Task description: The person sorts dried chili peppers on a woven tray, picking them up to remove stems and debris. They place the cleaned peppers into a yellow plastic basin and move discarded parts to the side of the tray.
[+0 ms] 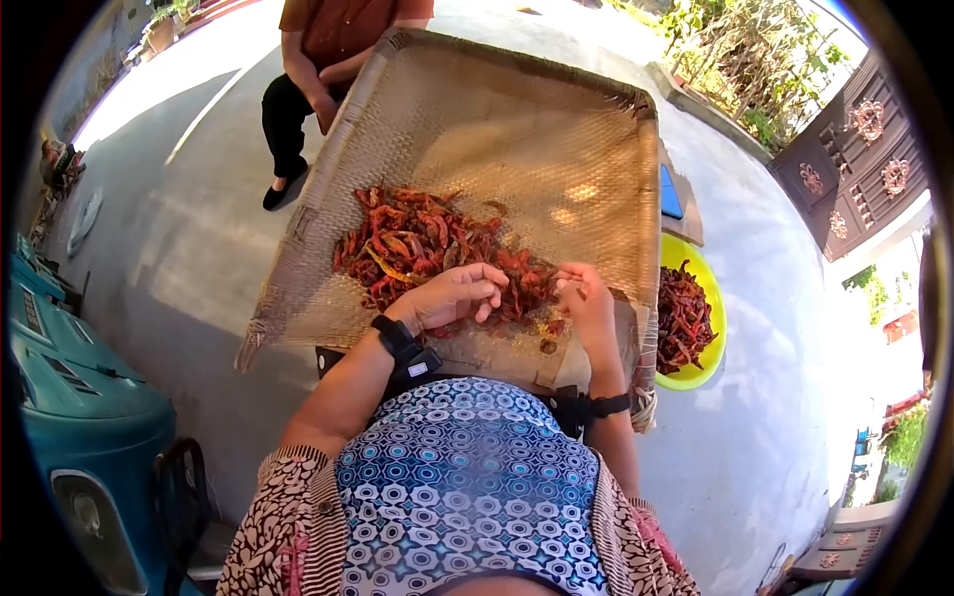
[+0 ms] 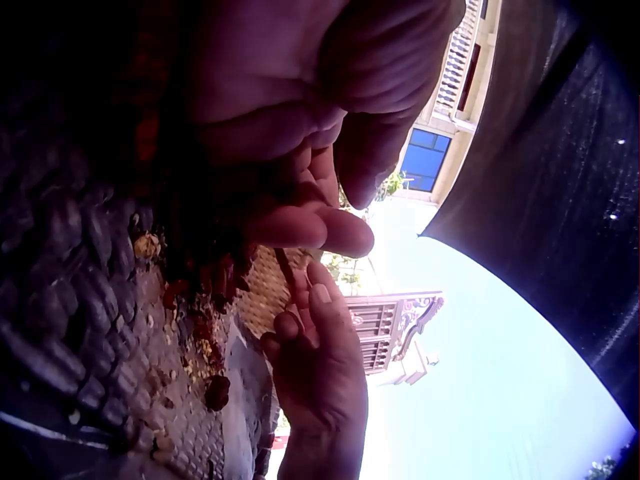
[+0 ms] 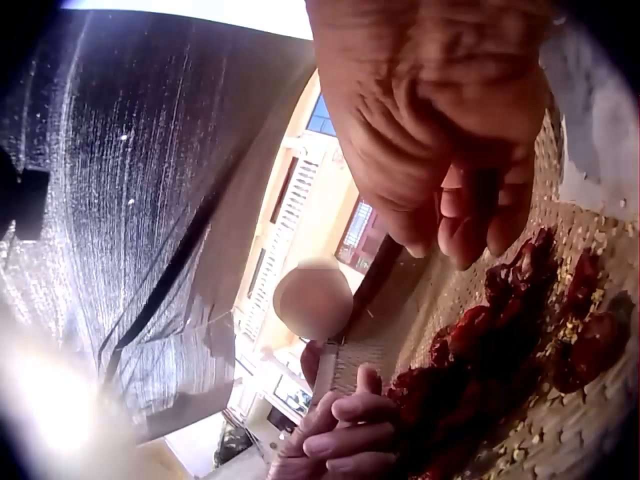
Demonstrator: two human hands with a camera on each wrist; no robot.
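Dried red chillies lie in a heap on a large woven tray. Over the heap's near edge is my left hand, its fingers loosely bent, with nothing visible in them; the right wrist view shows the same left hand beside the chillies. My right hand is just right of the heap, thumb and fingertips close together. In the left wrist view the right hand has its fingertips raised near a thin dark strip; whether it pinches this is unclear.
A yellow-green basin of darker chillies stands right of the tray. Beyond the tray's far left corner sits a person. A teal vehicle is at the left. Small seeds and bits lie scattered on the weave.
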